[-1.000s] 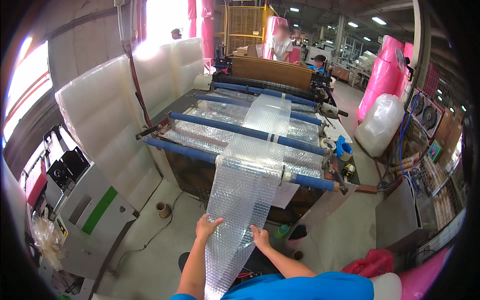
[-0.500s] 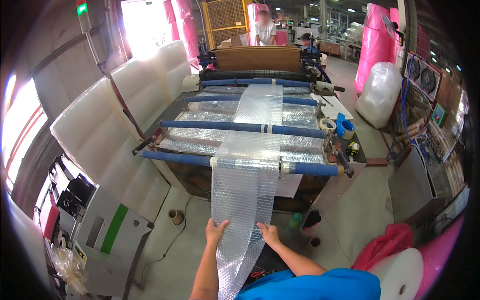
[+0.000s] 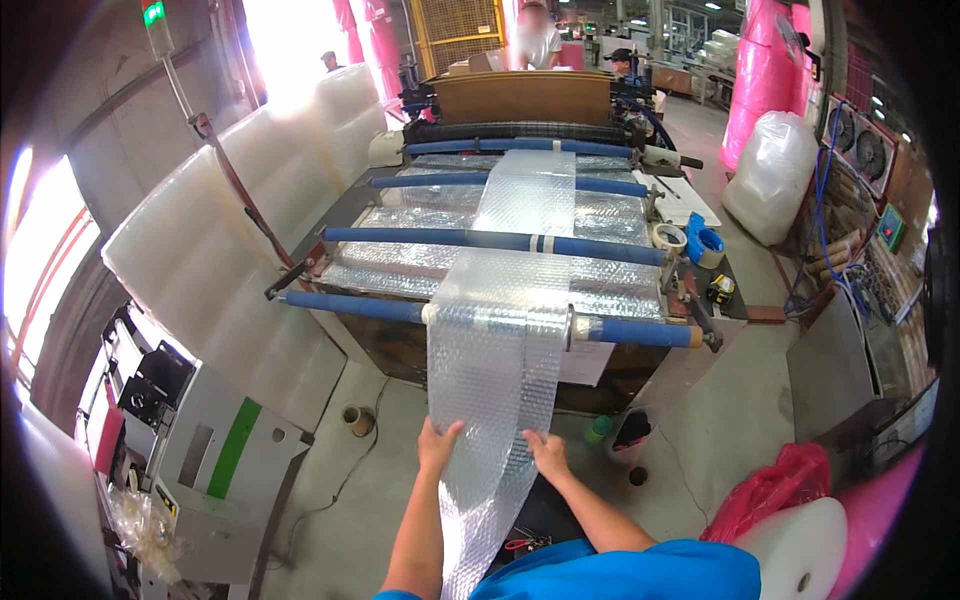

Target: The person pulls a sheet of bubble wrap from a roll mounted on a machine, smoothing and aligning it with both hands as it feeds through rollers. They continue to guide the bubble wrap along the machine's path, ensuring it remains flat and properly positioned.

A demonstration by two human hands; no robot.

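A long strip of clear bubble wrap (image 3: 495, 370) runs from the machine, over its blue rollers, and hangs down toward me. My left hand (image 3: 438, 444) grips the strip's left edge, thumb on top. At the opposite edge, my right hand (image 3: 546, 456) pinches it the same way, its fingers partly hidden beneath. Below my hands the strip narrows and passes beside my blue shirt. The front blue roller (image 3: 640, 331) carries the strip between two pale collars.
Tape rolls (image 3: 705, 245) and a tape measure (image 3: 720, 289) lie on the machine's right side. Large wrapped white rolls (image 3: 230, 220) stand left. A grey cabinet (image 3: 220, 470) is at lower left, a cardboard core (image 3: 358, 420) on the floor. People work beyond the machine.
My hands have shifted slightly up and to the right in the picture, still holding both edges of the bubble wrap. The view has tilted a little, and another person's head shows at the back left.
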